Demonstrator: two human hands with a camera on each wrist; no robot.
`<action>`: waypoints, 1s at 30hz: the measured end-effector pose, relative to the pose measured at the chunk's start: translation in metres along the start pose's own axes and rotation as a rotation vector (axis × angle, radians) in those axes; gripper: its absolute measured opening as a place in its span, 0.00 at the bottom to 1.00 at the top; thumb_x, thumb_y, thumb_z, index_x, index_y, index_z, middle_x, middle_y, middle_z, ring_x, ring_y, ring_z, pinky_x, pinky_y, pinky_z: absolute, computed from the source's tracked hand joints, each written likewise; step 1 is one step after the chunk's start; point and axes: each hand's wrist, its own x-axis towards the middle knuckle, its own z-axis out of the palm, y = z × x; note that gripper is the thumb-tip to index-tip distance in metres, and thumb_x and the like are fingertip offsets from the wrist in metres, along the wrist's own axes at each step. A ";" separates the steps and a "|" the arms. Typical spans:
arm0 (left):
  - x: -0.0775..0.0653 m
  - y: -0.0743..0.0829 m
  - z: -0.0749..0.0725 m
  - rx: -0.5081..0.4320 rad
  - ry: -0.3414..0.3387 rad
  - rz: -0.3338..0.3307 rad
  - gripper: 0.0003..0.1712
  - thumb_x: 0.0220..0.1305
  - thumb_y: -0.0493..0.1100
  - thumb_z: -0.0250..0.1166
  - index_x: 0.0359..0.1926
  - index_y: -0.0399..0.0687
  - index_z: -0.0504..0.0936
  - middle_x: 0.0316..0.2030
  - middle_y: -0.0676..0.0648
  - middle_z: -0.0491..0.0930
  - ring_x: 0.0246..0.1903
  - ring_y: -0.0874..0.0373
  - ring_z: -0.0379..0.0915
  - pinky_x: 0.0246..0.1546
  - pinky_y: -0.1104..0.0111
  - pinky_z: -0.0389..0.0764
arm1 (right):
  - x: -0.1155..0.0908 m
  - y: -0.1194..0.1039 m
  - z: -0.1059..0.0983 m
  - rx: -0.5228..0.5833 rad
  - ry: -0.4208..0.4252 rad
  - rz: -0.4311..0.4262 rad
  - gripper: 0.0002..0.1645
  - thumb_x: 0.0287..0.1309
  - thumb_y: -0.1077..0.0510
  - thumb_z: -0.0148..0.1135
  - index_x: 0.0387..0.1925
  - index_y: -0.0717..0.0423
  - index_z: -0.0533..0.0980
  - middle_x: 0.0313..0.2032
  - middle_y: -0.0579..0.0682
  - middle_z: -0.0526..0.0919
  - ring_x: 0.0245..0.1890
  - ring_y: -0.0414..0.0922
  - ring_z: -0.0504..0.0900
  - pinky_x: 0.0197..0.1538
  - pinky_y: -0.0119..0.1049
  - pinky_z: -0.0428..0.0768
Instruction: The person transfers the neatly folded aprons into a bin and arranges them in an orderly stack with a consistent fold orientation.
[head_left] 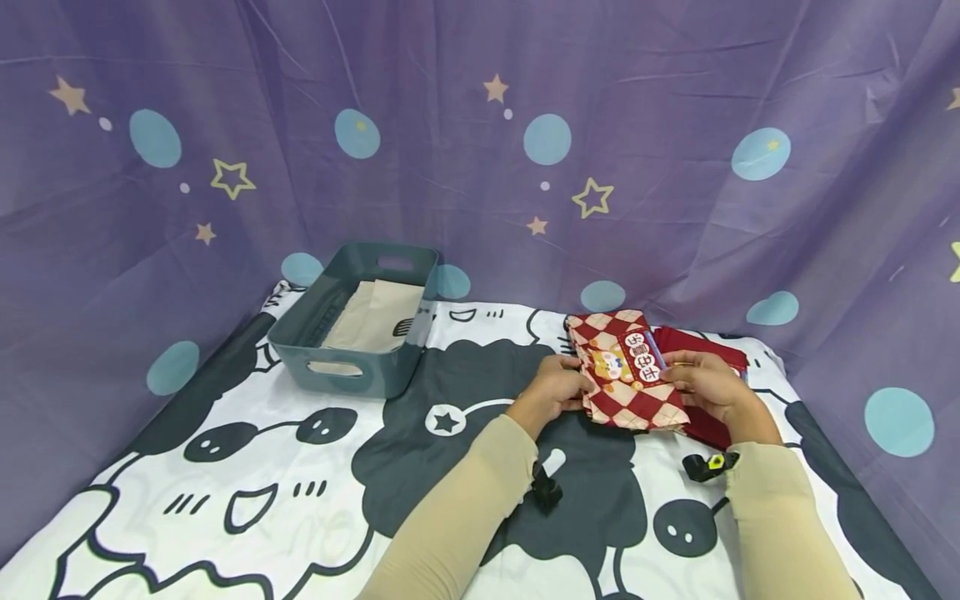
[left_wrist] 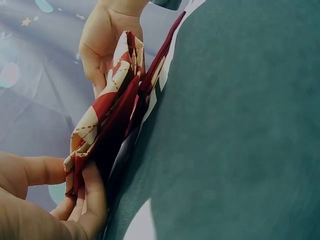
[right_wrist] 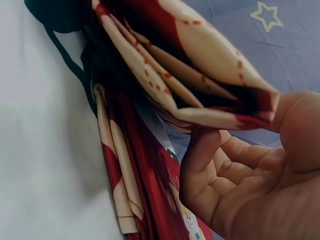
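Note:
A folded cloth (head_left: 637, 404) with red and cream diamonds, a cartoon animal and a strip of white-circled characters is held between both hands at the right of the head view. At its left edge, my left hand (head_left: 557, 387) pinches the layers, thumb on one face and fingers on the other in the left wrist view. My right hand (head_left: 712, 387) pinches the opposite edge; the right wrist view shows its thumb and fingers on either side of the folds (right_wrist: 210, 75). Under and beside it lies a second folded cloth, dark red (head_left: 708, 427), partly covered.
A grey-green plastic basket (head_left: 360, 379) with handle holes stands at the back left, holding folded cream cloth (head_left: 375, 317) with a dark print. The bed-like surface has a black-and-white cartoon sheet (head_left: 315, 500). Purple curtains (head_left: 465, 225) hang behind and at both sides.

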 end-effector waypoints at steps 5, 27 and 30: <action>-0.001 0.002 0.000 -0.003 0.005 0.007 0.29 0.52 0.21 0.66 0.56 0.40 0.77 0.37 0.44 0.79 0.30 0.53 0.81 0.33 0.60 0.87 | -0.003 -0.002 0.001 0.001 0.000 -0.027 0.20 0.67 0.66 0.57 0.58 0.66 0.69 0.37 0.42 0.85 0.38 0.38 0.84 0.41 0.37 0.84; -0.007 0.027 -0.020 0.078 0.033 0.017 0.30 0.54 0.22 0.66 0.59 0.40 0.77 0.45 0.41 0.78 0.37 0.48 0.83 0.36 0.58 0.86 | 0.004 -0.017 0.014 -0.081 -0.003 -0.090 0.27 0.67 0.69 0.57 0.63 0.73 0.61 0.39 0.47 0.80 0.29 0.41 0.77 0.24 0.34 0.73; -0.009 0.031 -0.023 0.083 0.030 0.025 0.29 0.56 0.23 0.66 0.60 0.40 0.76 0.46 0.41 0.78 0.38 0.48 0.83 0.37 0.57 0.87 | 0.003 -0.020 0.017 -0.101 0.001 -0.116 0.27 0.67 0.69 0.57 0.63 0.74 0.60 0.38 0.48 0.79 0.26 0.42 0.75 0.21 0.33 0.71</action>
